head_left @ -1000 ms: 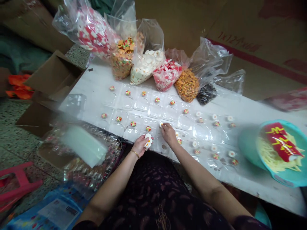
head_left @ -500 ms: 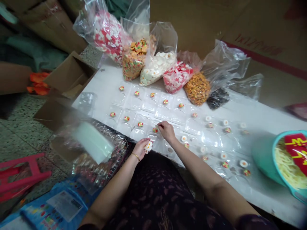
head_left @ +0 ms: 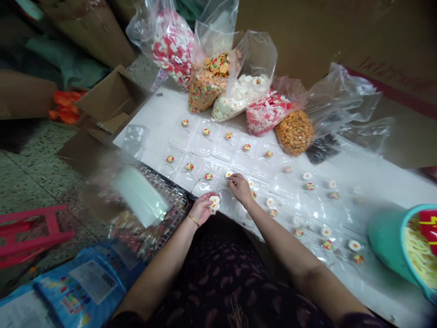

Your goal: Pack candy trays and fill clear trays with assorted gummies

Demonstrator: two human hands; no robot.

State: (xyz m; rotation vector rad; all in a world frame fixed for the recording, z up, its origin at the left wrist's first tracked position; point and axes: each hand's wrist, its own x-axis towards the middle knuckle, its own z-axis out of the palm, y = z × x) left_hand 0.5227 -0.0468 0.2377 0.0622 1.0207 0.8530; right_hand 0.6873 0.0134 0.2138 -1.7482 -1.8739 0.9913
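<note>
In my left hand [head_left: 202, 208] are several small white fried-egg pieces [head_left: 214, 203] with yellow centres, fanned at the fingertips beside the table's front edge. My right hand [head_left: 240, 187] reaches over the table, thumb and fingers pinched at a single fried-egg piece [head_left: 229, 174] on a clear plastic tray. Close to its wrist lies another fried-egg piece [head_left: 251, 184] with a red, yellow and green round piece [head_left: 253, 194] below it. Similar round pieces [head_left: 208, 176] rest in the trays to the left. The right fingers hide part of the tray under them.
Clear bags stand along the back, holding pink-and-white bits [head_left: 172, 48], round orange pieces [head_left: 210, 86], white egg pieces [head_left: 241, 93] and orange bits [head_left: 294, 132]. A teal bucket [head_left: 385, 241] stands at right. Left of the table are a crate [head_left: 170, 228], an open carton [head_left: 102, 105] and a pink stool [head_left: 37, 232].
The view has shifted, so the table appears farther right. A fried-egg piece now shows at my right fingertips, in the tray where the round piece lay visible. My left hand still holds its pieces.
</note>
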